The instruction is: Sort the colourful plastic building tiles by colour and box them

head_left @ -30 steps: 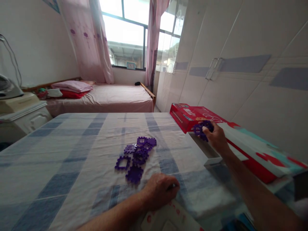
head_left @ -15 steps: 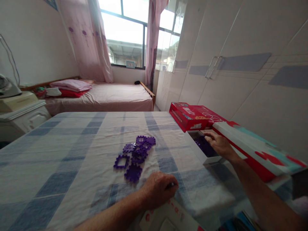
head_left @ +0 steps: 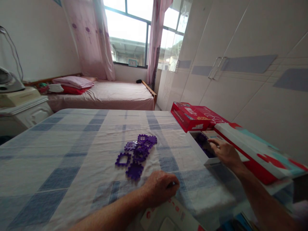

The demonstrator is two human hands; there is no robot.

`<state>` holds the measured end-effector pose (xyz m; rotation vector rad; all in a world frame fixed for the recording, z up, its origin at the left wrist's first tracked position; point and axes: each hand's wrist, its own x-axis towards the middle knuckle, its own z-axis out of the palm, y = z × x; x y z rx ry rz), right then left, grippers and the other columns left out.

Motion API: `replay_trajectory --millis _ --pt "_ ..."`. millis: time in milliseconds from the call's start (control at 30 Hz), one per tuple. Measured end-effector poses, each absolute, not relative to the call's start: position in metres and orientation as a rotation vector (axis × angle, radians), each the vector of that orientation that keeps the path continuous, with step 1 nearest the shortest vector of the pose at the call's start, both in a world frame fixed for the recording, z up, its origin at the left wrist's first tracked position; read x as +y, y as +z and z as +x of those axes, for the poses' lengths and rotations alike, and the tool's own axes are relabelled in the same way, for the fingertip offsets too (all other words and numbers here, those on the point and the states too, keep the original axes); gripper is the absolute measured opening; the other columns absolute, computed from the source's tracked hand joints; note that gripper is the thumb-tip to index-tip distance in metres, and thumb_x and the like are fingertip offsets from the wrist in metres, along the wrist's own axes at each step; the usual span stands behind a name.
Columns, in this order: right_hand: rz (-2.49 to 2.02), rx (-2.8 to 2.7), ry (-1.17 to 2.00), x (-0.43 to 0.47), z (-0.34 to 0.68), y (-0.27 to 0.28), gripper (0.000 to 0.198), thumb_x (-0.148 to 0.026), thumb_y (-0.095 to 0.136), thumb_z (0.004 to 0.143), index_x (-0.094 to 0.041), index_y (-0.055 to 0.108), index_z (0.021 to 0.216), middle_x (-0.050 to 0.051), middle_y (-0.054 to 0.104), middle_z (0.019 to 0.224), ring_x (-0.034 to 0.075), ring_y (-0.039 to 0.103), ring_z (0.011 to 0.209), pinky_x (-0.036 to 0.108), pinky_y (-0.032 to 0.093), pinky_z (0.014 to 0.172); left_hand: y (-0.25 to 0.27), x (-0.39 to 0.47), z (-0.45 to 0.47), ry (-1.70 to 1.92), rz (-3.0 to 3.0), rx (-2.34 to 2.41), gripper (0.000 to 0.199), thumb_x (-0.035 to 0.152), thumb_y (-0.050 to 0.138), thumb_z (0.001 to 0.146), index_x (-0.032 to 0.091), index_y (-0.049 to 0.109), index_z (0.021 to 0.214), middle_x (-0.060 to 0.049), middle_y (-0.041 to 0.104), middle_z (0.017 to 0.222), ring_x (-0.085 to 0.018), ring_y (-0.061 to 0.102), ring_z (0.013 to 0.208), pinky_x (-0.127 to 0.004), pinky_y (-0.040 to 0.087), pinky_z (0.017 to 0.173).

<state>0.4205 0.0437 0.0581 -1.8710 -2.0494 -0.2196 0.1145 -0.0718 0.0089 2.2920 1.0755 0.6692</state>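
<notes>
We mark the hands apart: left hand [head_left: 160, 187] in a loose fist on the surface [head_left: 79, 141], right hand [head_left: 225, 153] at the white box [head_left: 197, 150], grip unclear. Purple notched tiles [head_left: 201, 138] inside; purple tile pile [head_left: 134, 170] beyond left. Red box [head_left: 192, 116] past right: white lettering, label, unreadable.

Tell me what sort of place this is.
Most likely a bedroom in a home: a bed with a folded pink quilt or pillow stands below the window, pink curtains hang beside it, and a tall wardrobe with paired handles lines the right side.
</notes>
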Motion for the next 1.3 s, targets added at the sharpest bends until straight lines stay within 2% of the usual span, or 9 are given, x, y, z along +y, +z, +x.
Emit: replay_trajectory --millis 133,233,500,633,800,900,1000,1100,1300 --pt "-1.674 -2.138 -0.403 0.05 0.416 0.051 0.039 -0.029 0.037 0.083 -0.017 0.062 0.111 0.011 0.062 0.115 0.026 0.053 0.111 0.042 0.043 0.093 0.012 -0.072 0.115 0.656 2.292 1.079 0.02 0.021 0.049 0.081 0.023 0.069 0.083 0.003 0.067 0.066 -0.009 0.057 0.059 -0.017 0.038 0.061" --pt "-1.743 -2.139 -0.415 0.061 0.409 0.046 0.043 -0.027 0.039 0.081 -0.018 0.056 0.12 0.01 0.056 0.127 0.03 0.045 0.121 0.052 0.04 0.095 0.013 -0.072 0.116 0.654 2.293 1.087 0.02 0.02 0.049 0.081 0.022 0.069 0.082 0.003 0.066 0.066 -0.009 0.057 0.058 -0.017 0.038 0.06" --pt "-1.569 -1.978 -0.134 0.052 0.385 0.067 0.035 -0.028 0.04 0.081 -0.018 0.062 0.107 0.01 0.066 0.106 0.023 0.059 0.102 0.04 0.044 0.092 0.013 -0.072 0.115 0.623 2.287 1.098 0.02 0.021 0.05 0.081 0.023 0.07 0.084 0.003 0.069 0.068 -0.01 0.059 0.061 -0.017 0.039 0.062" --pt "-1.361 -2.07 0.148 0.036 0.332 0.081 0.034 -0.034 0.045 0.084 -0.021 0.059 0.112 0.008 0.064 0.111 0.022 0.06 0.101 0.039 0.046 0.091 0.012 -0.072 0.116 0.629 2.278 1.09 0.02 0.023 0.05 0.081 0.023 0.07 0.086 0.003 0.069 0.07 -0.01 0.06 0.063 -0.018 0.04 0.062" --pt "-1.013 -2.514 0.464 0.033 0.238 0.065 0.075 -0.048 0.064 0.072 -0.027 0.036 0.138 0.011 0.037 0.142 0.027 0.037 0.129 0.049 0.031 0.104 0.014 -0.072 0.116 0.668 2.27 1.066 0.02 0.018 0.05 0.079 0.021 0.07 0.083 0.002 0.068 0.068 -0.009 0.057 0.058 -0.017 0.039 0.059" --pt "-0.957 -2.698 0.515 0.046 0.193 0.047 0.097 -0.062 0.069 0.059 -0.03 0.028 0.142 0.012 0.02 0.15 0.033 0.019 0.137 0.056 0.02 0.106 0.015 -0.072 0.116 0.654 2.274 1.05 0.02 0.016 0.049 0.079 0.018 0.069 0.076 0.001 0.067 0.065 -0.009 0.055 0.055 -0.018 0.038 0.056" --pt "-1.013 -2.78 0.528 0.062 0.168 0.035 0.107 -0.071 0.066 0.054 -0.029 0.025 0.143 0.013 0.014 0.152 0.038 0.008 0.138 0.06 0.012 0.106 0.013 -0.072 0.116 0.65 2.302 1.068 0.017 0.016 0.052 0.078 0.018 0.069 0.075 0.001 0.067 0.065 -0.01 0.055 0.055 -0.018 0.037 0.056" --pt "-1.055 -2.825 0.567 0.071 0.16 0.031 0.107 -0.074 0.063 0.054 -0.027 0.026 0.143 0.014 0.018 0.151 0.037 0.011 0.137 0.059 0.011 0.106 0.01 -0.071 0.116 0.65 2.311 1.092 0.016 0.019 0.053 0.078 0.018 0.069 0.077 0.001 0.068 0.066 -0.01 0.058 0.056 -0.018 0.038 0.055" --pt "-0.938 -2.765 0.416 0.064 0.162 0.032 0.081 -0.064 0.065 0.063 -0.024 0.046 0.131 0.014 0.044 0.134 0.03 0.039 0.124 0.051 0.026 0.101 0.008 -0.07 0.116 0.668 2.326 1.051 0.017 0.018 0.052 0.08 0.019 0.069 0.082 0.001 0.07 0.071 -0.012 0.063 0.063 -0.018 0.04 0.059"
